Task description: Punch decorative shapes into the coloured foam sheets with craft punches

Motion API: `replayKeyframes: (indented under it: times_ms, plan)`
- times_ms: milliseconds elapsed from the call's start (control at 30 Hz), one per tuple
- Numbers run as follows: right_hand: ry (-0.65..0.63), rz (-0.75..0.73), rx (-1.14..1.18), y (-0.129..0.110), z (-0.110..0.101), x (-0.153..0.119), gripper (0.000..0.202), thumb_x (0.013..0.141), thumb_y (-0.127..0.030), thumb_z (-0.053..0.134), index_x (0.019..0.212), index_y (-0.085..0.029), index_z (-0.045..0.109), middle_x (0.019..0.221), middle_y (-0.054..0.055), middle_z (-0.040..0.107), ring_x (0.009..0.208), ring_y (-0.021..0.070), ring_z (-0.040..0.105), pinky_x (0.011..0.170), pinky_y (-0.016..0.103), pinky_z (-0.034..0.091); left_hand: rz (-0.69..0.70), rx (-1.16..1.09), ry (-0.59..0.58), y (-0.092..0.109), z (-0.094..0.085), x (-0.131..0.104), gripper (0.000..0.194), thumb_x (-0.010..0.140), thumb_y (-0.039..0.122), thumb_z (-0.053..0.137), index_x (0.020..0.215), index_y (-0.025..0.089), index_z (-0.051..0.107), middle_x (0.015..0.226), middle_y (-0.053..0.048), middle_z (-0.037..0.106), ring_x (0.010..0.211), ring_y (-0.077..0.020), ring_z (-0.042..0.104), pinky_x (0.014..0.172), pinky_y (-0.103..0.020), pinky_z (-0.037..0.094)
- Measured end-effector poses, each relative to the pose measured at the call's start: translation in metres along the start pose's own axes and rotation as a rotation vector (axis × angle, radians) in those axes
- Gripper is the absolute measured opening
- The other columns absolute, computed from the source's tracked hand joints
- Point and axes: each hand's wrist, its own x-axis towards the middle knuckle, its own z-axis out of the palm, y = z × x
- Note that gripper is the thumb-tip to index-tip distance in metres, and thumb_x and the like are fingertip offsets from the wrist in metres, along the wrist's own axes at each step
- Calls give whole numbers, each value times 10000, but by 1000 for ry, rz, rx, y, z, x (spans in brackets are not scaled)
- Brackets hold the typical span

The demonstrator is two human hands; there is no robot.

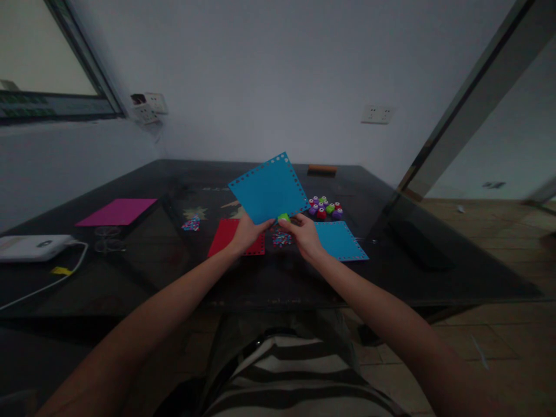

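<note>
A blue paper sheet point(269, 188) with small punched shapes along its edges is raised above the table, tilted up. My left hand point(248, 233) pinches its lower corner. In my right hand point(306, 234) is a small green craft punch point(284, 218), pressed at the sheet's bottom edge; whether paper sits in its slot cannot be made out. Beneath the hands lies a pile of colourful confetti point(282, 238). A red sheet point(222, 234) is partly hidden by my left hand. Another blue sheet point(339, 240) with a punched border lies right of my right hand.
Several coloured craft punches point(324, 208) cluster behind the right blue sheet. More confetti point(191, 223) and a pink sheet point(117, 212) are to the left. A white device point(37, 248) with a cable stands at the left edge. A dark flat object point(419, 246) lies on the right.
</note>
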Motion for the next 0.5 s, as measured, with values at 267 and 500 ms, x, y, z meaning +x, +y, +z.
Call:
replayKeyframes:
  times_ms: [267, 500]
  plan:
    - [5, 12, 4, 0, 1, 0, 327, 516, -360, 809, 732, -191, 631, 784, 30, 681, 721, 169, 619, 758, 339, 501, 9, 8, -1, 0, 1, 0, 556, 656, 344, 725, 1130, 110, 551, 1160, -165, 632, 1036, -272, 612, 933, -448, 457]
    - [8, 14, 16, 0, 0, 0, 313, 518, -339, 807, 732, -188, 637, 770, 30, 677, 711, 163, 619, 766, 347, 493, -3, 16, -24, 1, 0, 0, 499, 663, 336, 714, 1084, 109, 571, 1109, -154, 659, 996, -270, 628, 920, -460, 465]
